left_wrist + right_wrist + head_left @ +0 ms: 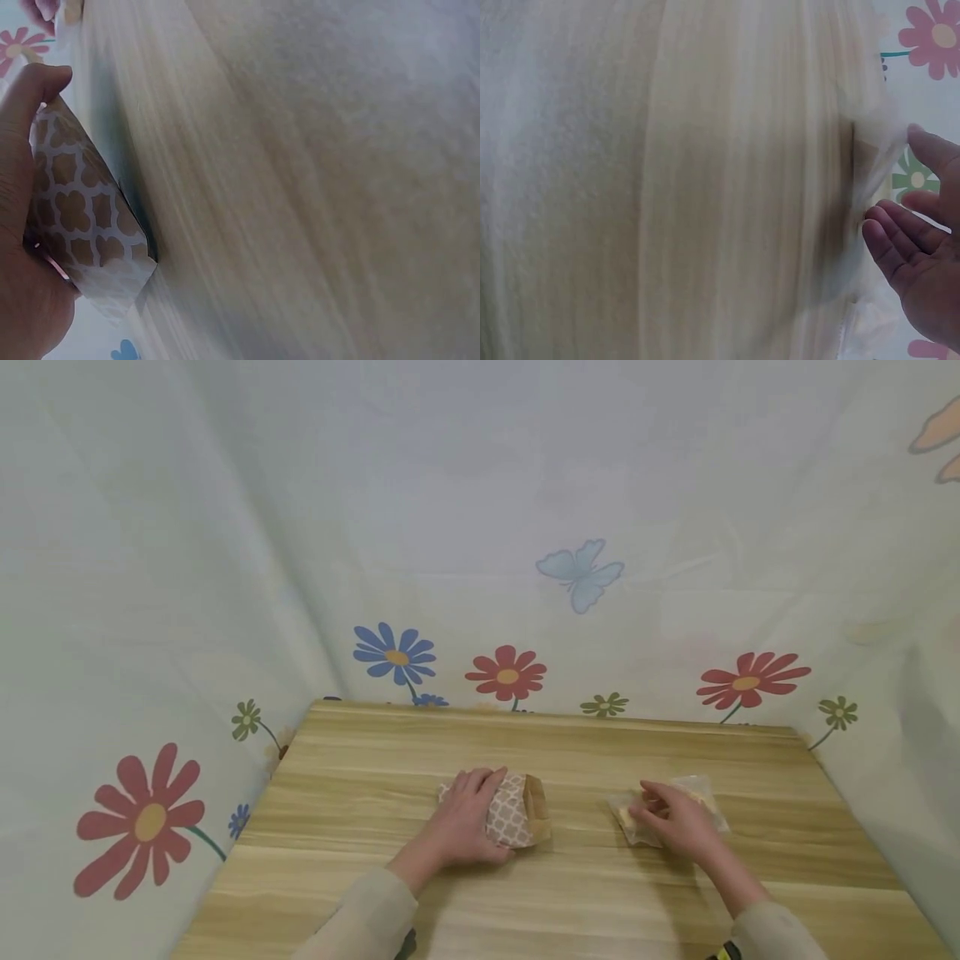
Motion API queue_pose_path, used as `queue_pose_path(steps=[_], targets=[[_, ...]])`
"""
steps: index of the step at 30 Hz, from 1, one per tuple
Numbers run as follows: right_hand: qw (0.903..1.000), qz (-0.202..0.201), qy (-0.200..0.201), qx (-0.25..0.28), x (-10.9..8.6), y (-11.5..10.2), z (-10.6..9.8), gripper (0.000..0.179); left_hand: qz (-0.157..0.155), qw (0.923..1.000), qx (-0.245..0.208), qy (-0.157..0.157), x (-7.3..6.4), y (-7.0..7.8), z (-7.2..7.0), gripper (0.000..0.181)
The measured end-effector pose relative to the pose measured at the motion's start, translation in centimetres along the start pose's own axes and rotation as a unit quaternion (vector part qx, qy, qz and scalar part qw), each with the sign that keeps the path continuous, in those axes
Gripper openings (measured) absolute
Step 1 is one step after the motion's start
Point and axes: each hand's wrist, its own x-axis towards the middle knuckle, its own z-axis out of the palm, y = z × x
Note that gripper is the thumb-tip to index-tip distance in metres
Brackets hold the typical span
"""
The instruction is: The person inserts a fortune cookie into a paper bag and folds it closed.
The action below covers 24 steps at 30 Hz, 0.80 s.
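Note:
My left hand (468, 822) grips a small paper bag (512, 810) across its width, fingers on the far side and thumb on the near side. White lattice on brown covers the bag, and its plain brown mouth faces right. The left wrist view shows the patterned bag (82, 202) in that hand's grasp, tilted over the table. Further right, my right hand (678, 822) is over a clear plastic packet (705, 793) with pale yellow contents, partly hidden beneath it. In the right wrist view its fingers (900, 240) are loosely extended beside the see-through plastic (870, 150).
Both items are on a wood-grain table (360, 743), toward its middle and right. A pale cloth backdrop (450, 510) printed with flowers and a butterfly surrounds the table at the back and sides.

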Motion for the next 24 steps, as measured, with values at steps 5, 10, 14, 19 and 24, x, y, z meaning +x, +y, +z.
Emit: queue_pose_path(steps=[5,10,14,19,24], targets=[[1.0000,0.008,0.005,0.002,0.0,0.5,0.5,0.067,-0.006,1.0000,0.003,-0.007,-0.1,0.2,0.0,0.124],[0.9997,0.023,0.000,0.006,0.0,0.4,0.7,0.069,-0.005,0.9999,0.006,-0.007,0.0,0.2,0.2,0.125],[0.9994,0.032,-0.006,0.013,0.2,0.4,0.9,0.068,-0.004,1.0000,0.005,-0.005,0.0,0.3,0.2,0.125],[0.9982,0.049,-0.017,0.029,0.3,0.3,1.0,0.069,-0.002,1.0000,0.006,-0.006,0.1,0.5,0.2,0.124],[0.9973,0.056,-0.020,0.042,0.4,0.0,1.1,0.064,-0.002,0.9999,0.011,-0.007,0.3,0.6,0.1,0.124]])
